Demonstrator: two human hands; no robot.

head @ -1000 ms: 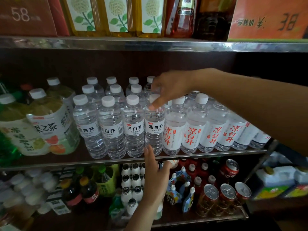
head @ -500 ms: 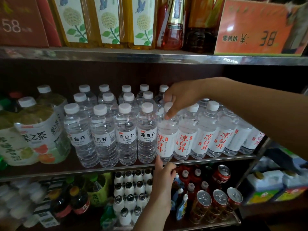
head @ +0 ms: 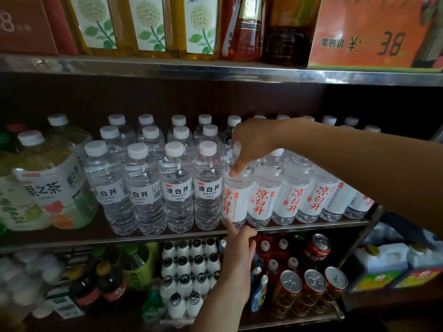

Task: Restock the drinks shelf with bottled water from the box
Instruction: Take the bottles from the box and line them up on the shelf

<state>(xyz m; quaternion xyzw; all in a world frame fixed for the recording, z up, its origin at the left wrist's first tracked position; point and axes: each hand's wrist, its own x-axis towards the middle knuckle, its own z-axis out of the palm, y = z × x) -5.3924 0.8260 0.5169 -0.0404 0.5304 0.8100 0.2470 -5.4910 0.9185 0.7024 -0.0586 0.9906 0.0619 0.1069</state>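
The water bottle (head: 236, 190) with the red lettering stands upright at the front edge of the middle shelf (head: 167, 236), first in a row of red-labelled bottles (head: 294, 195) that runs off to the right. Just to its left stand the black-labelled bottles (head: 177, 185), several rows deep, all with white caps.

The right hand (head: 251, 142) reaches in from the right and grips the bottle from above, its fingers curled over the cap and neck, the thumb pressed against the clear shoulder just above the label. The left hand (head: 237, 250) comes up from below, its forefinger stretched out and touching the base of the same bottle at the shelf lip, the other fingers loosely bent and holding nothing.

At the left end of the shelf sit large fruit tea bottles (head: 50, 188). The upper shelf (head: 215, 70) carries flower-printed cartons (head: 146, 22), an amber bottle (head: 242, 29) and an orange price sign (head: 374, 41) marked 38. On the lower shelf (head: 287, 321) are small white bottles with dark caps (head: 189, 271) and red cans (head: 314, 281) lying with their tops outward.
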